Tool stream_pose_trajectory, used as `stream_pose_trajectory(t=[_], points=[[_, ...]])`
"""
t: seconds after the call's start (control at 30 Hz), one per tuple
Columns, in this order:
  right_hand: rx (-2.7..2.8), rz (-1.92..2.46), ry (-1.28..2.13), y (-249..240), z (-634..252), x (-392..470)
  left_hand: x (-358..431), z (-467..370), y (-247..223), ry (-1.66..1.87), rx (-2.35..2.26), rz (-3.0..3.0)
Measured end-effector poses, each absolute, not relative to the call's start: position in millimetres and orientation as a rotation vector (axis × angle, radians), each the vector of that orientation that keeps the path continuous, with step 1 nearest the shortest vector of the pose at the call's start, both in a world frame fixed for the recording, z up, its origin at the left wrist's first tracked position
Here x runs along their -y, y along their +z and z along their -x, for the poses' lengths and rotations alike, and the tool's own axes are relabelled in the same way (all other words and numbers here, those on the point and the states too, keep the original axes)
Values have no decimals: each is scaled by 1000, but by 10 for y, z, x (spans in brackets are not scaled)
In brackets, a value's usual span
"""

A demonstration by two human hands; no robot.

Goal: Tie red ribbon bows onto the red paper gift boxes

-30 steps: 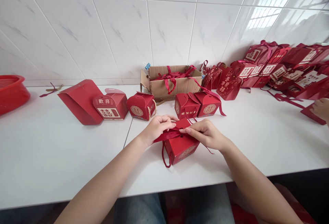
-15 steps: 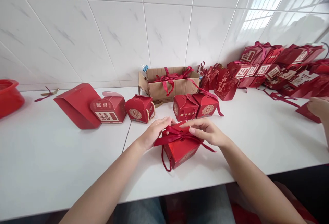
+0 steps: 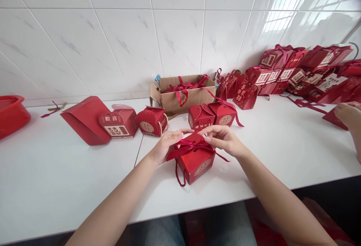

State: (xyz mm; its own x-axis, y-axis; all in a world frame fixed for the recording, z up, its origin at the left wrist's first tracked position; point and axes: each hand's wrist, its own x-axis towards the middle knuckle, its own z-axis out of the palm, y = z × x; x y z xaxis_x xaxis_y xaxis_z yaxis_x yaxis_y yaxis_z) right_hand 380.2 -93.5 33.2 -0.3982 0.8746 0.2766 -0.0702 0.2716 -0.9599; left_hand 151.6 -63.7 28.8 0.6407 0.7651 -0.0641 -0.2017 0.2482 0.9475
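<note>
A red gift box (image 3: 197, 163) with a gold round emblem stands on the white table, with a dark red ribbon (image 3: 187, 146) tied in a bow on top and a cord handle hanging at its left side. My left hand (image 3: 167, 144) is at the box's left rear, fingers apart, beside a ribbon loop. Above the box's right rear edge is my right hand (image 3: 224, 139), its fingers spread and slightly bent, the fingertips near the lid. Neither hand is closed round the box.
Small red boxes (image 3: 150, 121) and a cardboard box (image 3: 186, 99) of ribbons stand behind. Stacked red boxes (image 3: 273, 76) line the back right. Another person's hand (image 3: 346, 115) is at the far right. A red basin (image 3: 14, 116) sits left.
The view has shifted slightly. The box has turned a little and sits slightly further left, and my right hand's fingers have lifted from the bow.
</note>
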Motion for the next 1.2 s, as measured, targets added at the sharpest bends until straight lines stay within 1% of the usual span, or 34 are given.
stream_pose_trajectory(t=[0.23, 0.43, 0.6, 0.87, 1.07, 1.2], points=[[1611, 807, 1315, 347, -3790, 941, 668, -1540, 299, 727, -573, -1137], [1741, 927, 1160, 358, -3730, 981, 674, -1540, 296, 691, -541, -1121], [1838, 1024, 1072, 423, -3696, 1054, 703, -1551, 354, 749, -565, -1161], [1674, 976, 1210, 438, -3748, 1049, 705, -1633, 346, 748, -776, -1134], [1607, 998, 1247, 476, -3778, 1023, 696, -1596, 332, 701, -615, -1119], [1614, 930, 1245, 434, -3764, 991, 694, -1589, 324, 731, -637, -1127]])
